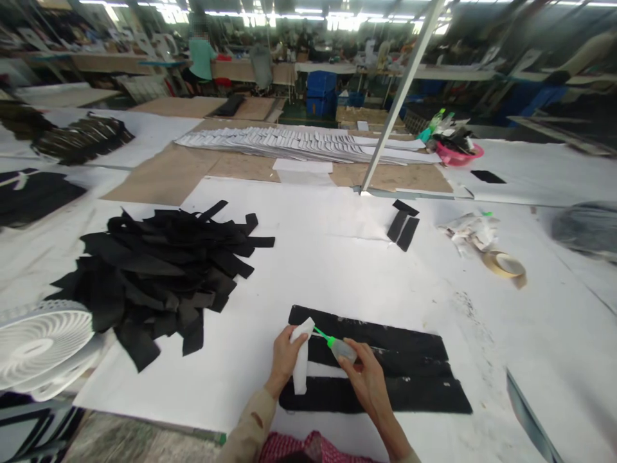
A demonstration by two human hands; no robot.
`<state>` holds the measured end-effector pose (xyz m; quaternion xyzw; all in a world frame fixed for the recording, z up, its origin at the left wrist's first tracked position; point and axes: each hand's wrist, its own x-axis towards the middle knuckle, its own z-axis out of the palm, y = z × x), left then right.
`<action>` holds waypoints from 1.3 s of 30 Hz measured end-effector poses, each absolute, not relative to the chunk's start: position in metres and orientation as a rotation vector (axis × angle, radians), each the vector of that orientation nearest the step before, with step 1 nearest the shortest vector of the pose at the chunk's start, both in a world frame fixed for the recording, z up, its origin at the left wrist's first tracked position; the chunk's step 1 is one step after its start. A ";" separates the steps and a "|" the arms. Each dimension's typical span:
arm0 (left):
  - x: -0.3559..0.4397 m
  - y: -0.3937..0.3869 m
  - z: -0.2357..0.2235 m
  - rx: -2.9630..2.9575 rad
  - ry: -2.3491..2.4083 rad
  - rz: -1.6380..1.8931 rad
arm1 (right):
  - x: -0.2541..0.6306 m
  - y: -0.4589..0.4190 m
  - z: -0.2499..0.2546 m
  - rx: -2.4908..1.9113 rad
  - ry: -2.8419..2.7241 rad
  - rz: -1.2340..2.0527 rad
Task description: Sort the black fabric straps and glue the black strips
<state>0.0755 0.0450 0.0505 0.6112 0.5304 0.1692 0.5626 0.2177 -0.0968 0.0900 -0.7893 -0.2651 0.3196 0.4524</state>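
Note:
In my left hand (285, 355) is a folded white strip (301, 363), paper or cloth, pinched between thumb and fingers near its top. My right hand (367, 376) is closed around a small translucent squeeze bottle (343, 350) with a green cap and a thin green nozzle. The nozzle tip points left and reaches close to the white strip; whether they touch I cannot tell. Below both hands lie long black fabric strips (414, 393), side by side on the white-covered table, with pale specks on them.
A heap of black fabric pieces (159, 263) lies left, beside a white fan (41, 347). Small black pieces (403, 226), a tape roll (504, 263) and crumpled paper (470, 231) lie right. A slanted metal post (402, 96) rises from the table's far side, near a pink basket (460, 154).

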 end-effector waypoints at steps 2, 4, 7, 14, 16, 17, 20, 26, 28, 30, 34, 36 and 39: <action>0.075 0.047 0.052 1.484 1.238 0.381 | 0.219 -0.094 0.090 -1.921 -0.629 0.825; 0.075 0.051 0.052 1.535 1.207 0.362 | 0.222 -0.092 0.088 -1.903 -0.578 0.840; 0.072 0.062 0.047 1.632 1.145 0.345 | 0.231 -0.093 0.080 -1.894 -0.432 0.857; 0.059 0.079 0.037 1.864 1.032 0.251 | 0.239 -0.082 0.063 -1.902 -0.426 0.986; 0.053 0.075 0.037 1.900 1.031 0.231 | 0.232 -0.067 0.063 -1.961 -0.577 0.907; 0.050 0.072 0.038 1.914 1.032 0.223 | 0.228 -0.059 0.063 -1.985 -0.647 0.866; 0.043 0.065 0.038 1.950 1.043 0.200 | 0.218 -0.037 0.063 -2.033 -0.813 0.789; 0.044 0.068 0.035 2.000 1.026 0.162 | 0.218 -0.031 0.059 -2.144 -0.942 0.739; 0.047 0.072 0.035 2.011 1.012 0.151 | 0.220 -0.034 0.059 -2.187 -0.929 0.693; 0.049 0.074 0.036 2.022 1.004 0.139 | 0.220 -0.036 0.061 -2.200 -0.924 0.660; 0.048 0.073 0.038 2.046 0.990 0.110 | 0.212 -0.030 0.065 -2.165 -0.973 0.693; 0.047 0.071 0.039 2.056 0.990 0.099 | 0.211 -0.029 0.067 -2.206 -0.991 0.692; 0.044 0.067 0.039 2.056 1.005 0.096 | 0.219 -0.039 0.072 -2.306 -0.958 0.636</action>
